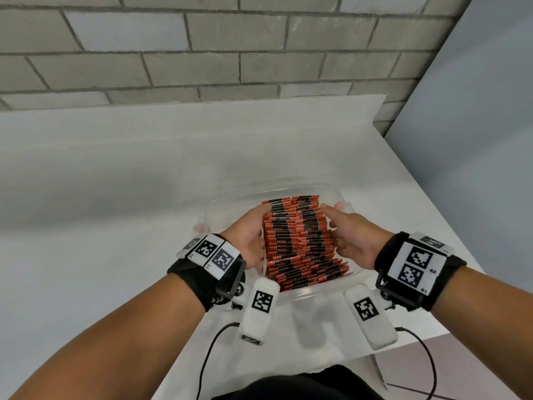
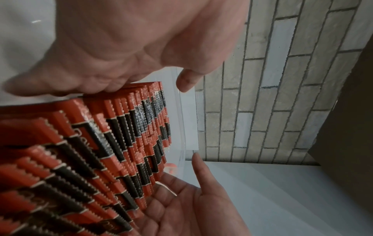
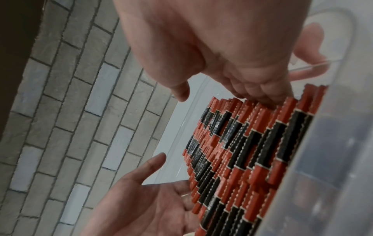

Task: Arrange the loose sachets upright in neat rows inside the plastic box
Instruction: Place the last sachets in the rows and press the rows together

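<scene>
Many red-and-black sachets (image 1: pixel 300 241) stand on edge in packed rows inside a clear plastic box (image 1: pixel 227 204) on the white table. My left hand (image 1: pixel 251 229) presses flat against the left side of the block, and my right hand (image 1: pixel 349 232) presses against its right side. In the left wrist view my left hand (image 2: pixel 121 47) lies with its fingers along the sachets (image 2: pixel 101 151), opposite the right hand (image 2: pixel 191 199). In the right wrist view the right hand (image 3: pixel 201 39) touches the sachets (image 3: pixel 242 151) while the left hand (image 3: pixel 141 199) faces it, palm showing.
The box has red side clips (image 1: pixel 202 226) and sits near the table's front right corner (image 1: pixel 432 327). A grey brick wall (image 1: pixel 202 53) runs behind the table, and a pale panel (image 1: pixel 476 140) stands at the right. Black cables (image 1: pixel 207 356) hang from both wrists.
</scene>
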Available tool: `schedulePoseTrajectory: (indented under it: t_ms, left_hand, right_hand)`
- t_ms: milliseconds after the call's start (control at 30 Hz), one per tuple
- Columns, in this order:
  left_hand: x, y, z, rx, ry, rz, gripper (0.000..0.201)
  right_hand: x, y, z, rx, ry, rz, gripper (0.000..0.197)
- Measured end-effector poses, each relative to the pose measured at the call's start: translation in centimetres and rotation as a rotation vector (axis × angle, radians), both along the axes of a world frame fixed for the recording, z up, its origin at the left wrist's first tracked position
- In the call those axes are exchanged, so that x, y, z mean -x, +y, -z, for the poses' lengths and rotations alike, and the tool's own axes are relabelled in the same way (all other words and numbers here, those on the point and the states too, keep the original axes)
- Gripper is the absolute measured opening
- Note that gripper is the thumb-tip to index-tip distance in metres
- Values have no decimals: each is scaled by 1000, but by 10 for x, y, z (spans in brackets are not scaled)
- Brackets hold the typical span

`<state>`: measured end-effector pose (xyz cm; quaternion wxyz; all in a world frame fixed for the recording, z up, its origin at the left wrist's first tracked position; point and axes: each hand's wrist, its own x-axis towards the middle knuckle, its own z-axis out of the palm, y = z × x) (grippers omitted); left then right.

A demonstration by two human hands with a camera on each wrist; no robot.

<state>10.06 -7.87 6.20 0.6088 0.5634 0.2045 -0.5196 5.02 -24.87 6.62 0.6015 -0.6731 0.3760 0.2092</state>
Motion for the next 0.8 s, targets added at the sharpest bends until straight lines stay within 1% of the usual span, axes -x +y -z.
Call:
schedulePoseTrajectory:
  t_ms: [33, 67, 133, 233, 267, 333, 367, 400, 467, 500, 600, 700, 800]
  left_hand:
    - [1, 2, 0, -24, 7, 3, 64]
    - [2, 3, 1, -38, 11, 4, 73]
    - [5, 4, 1, -37, 21, -13, 77]
    - [10, 4, 4, -27, 57, -38, 79]
    - [10, 4, 6, -27, 56, -53, 82]
    - [11, 4, 8, -16, 49, -75, 85]
    - [11, 3, 10, -15, 43, -93, 83]
    - [11, 3, 11, -10, 39, -107, 76]
    - [14, -1, 8, 3, 35, -102, 46]
    - [15, -4, 9, -6, 22, -108, 40]
    - [17, -6, 9, -29, -1, -103, 38]
    - [17, -4, 11, -11, 0, -89, 37]
    - [18, -5, 12, 25, 3, -107, 38]
  right_hand:
    - [1, -1, -1, 37, 18, -25, 69]
    - [2, -2, -3, 68, 42, -53, 73]
    - [5, -4, -5, 102, 84, -98, 75]
    - [8, -6, -4, 93, 129, -145, 75]
    - [8, -7, -3, 80, 132, -157, 72]
    - [10, -7, -1, 48, 131, -169, 60]
    - [11, -7, 0, 35, 131, -170, 54]
    - [11, -7, 0, 25, 131, -168, 48]
    - [11, -6, -1, 9, 135, -163, 41]
    - [12, -5, -2, 3, 135, -164, 39]
    - [13, -4, -5, 1, 120, -166, 38]
    - [14, -5, -4, 16, 98, -184, 47]
    - [15, -4, -3, 7, 113, -203, 54]
